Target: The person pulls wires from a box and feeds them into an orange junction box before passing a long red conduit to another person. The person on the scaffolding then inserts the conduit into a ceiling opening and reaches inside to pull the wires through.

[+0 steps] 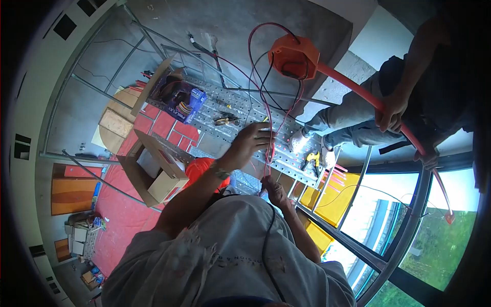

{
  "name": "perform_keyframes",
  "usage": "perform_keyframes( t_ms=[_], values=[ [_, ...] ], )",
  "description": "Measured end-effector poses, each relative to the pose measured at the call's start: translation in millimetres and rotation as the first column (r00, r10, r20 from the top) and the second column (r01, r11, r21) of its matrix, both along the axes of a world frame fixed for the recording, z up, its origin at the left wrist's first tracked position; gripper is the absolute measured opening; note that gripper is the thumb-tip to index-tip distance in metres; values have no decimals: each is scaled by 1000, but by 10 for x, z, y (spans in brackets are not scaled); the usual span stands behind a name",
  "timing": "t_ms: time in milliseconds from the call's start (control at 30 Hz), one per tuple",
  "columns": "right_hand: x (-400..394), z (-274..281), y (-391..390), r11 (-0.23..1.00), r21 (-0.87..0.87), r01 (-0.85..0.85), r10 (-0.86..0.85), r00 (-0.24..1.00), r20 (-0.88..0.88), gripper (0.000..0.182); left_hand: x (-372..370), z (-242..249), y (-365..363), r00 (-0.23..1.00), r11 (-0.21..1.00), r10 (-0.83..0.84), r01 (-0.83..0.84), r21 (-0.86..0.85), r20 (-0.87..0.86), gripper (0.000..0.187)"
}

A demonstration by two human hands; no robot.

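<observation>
My left hand (250,146) is stretched out in front of my chest, fingers extended and apart, its fingertips beside a hanging run of red wires (270,110). Closer to my body, my right hand (275,192) is closed around the lower part of these wires. They loop up to an orange octagonal junction box (294,53), where dark wires also hang from the opening. An orange conduit (353,88) runs from the box to the right, gripped by another person's two hands (393,113).
Below lies a perforated metal scaffold platform (215,100) with pliers (227,119), a yellow-handled tool (311,161) and a blue box (189,105). An open cardboard box (169,187) is at left. Metal railings (92,84) and a window frame (417,197) flank the platform.
</observation>
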State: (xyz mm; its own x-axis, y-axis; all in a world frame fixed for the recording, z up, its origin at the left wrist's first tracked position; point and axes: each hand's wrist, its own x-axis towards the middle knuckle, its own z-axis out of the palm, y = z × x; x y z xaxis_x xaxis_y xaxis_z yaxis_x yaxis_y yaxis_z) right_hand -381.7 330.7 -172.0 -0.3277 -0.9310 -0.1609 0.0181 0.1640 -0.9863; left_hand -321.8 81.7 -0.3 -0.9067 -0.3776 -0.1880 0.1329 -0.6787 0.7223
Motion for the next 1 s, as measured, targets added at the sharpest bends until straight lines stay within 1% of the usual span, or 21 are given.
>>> perform_keyframes(
  t_ms=[33, 100, 167, 233, 300, 367, 400, 433, 467, 500, 533, 600, 633, 667, 700, 733, 767, 800, 833, 900, 1000],
  values=[
    [-5, -138, 81, 999, 48, 3, -5, 1000, 26, 48, -182, 112, 86, 993, 1000, 18, -19, -4, -116, 53],
    [7, -580, 298, 998, 22, 61, -62, 997, 54, 45, -371, 315, 137, 988, 993, 120, -119, 17, -101, 46],
    [-175, -1032, 448, 974, 168, 152, -165, 984, 65, 36, -425, 214, 55, 975, 972, 208, -215, -92, -74, 36],
    [-569, -770, 412, 945, 326, -1, 79, 971, -226, 28, -402, 116, 117, 946, 919, 324, -315, -236, 0, 24],
    [-845, -632, 92, 955, -41, 294, -290, 895, -338, 25, -337, -120, 104, 950, 871, 304, -247, -424, 70, 19],
    [-973, 670, -446, 943, -278, 185, -260, 929, -262, 32, -391, -416, 296, 968, 821, 249, -199, -535, 22, 24],
    [-934, 1245, -632, 961, -201, 191, -231, 951, -203, 37, -327, -285, 436, 982, 774, 189, -139, -618, 14, 22],
    [-847, 1693, -772, 974, -117, 194, -210, 967, -144, 43, -372, -303, 590, 959, 605, 259, -255, -754, -116, 22],
    [-770, 1966, -868, 981, -53, 187, -194, 962, -192, 53, -365, -341, 677, 969, 694, 240, -216, -687, -62, 22],
    [-740, 2177, -913, 988, 48, 148, -143, 986, -84, 45, -346, -401, 696, 978, 774, 207, -172, -609, -13, 21],
    [-738, 2036, -952, 987, 10, 160, -156, 974, -167, 40, -312, -541, 672, 974, 771, 224, -186, -609, -14, 21],
    [-681, 1898, -962, 988, -13, 152, -151, 956, -252, 36, -235, -832, 690, 992, 262, 120, -76, -962, -46, 19],
    [-580, 1916, -1001, 968, -131, 216, -252, 828, -500, 32, -178, -911, 740, 989, 266, 139, -80, -961, -43, 19],
    [-502, 1916, -1021, 932, -266, 248, -363, 630, -686, 29, -90, -983, 810, 996, 301, 48, 58, -952, 75, 21],
    [-482, 1836, -992, 927, -261, 271, -373, 575, -728, 33, -19, -1066, 905, 980, 325, -58, 199, -924, 190, 24],
    [-353, 1958, -977, 904, -243, 351, -412, 568, -712, 33, -3, -1125, 988, 997, 471, -69, 66, -880, 38, 29],
    [-235, 2074, -959, 875, -222, 430, -450, 555, -699, 34, -10, -1197, 1013, 996, 480, -75, 71, -875, 40, 29],
    [-282, 1841, -895, 891, -229, 393, -436, 598, -672, 35, -11, -1156, 1022, 992, 400, -93, 115, -909, 85, 30],
    [-336, 1596, -854, 880, -279, 385, -459, 536, -708, 23, -4, -1109, 1020, 986, 311, -106, 156, -937, 129, 31],
    [-316, 1662, -760, 897, -120, 425, -363, 557, -747, 9, 16, -1078, 1050, 981, 379, -109, 189, -906, 159, 34],
    [-438, 1683, -590, 851, -303, 429, -525, 685, -506, 23, -121, -944, 921, 921, 391, -251, 377, -839, 297, 31]
  ],
)
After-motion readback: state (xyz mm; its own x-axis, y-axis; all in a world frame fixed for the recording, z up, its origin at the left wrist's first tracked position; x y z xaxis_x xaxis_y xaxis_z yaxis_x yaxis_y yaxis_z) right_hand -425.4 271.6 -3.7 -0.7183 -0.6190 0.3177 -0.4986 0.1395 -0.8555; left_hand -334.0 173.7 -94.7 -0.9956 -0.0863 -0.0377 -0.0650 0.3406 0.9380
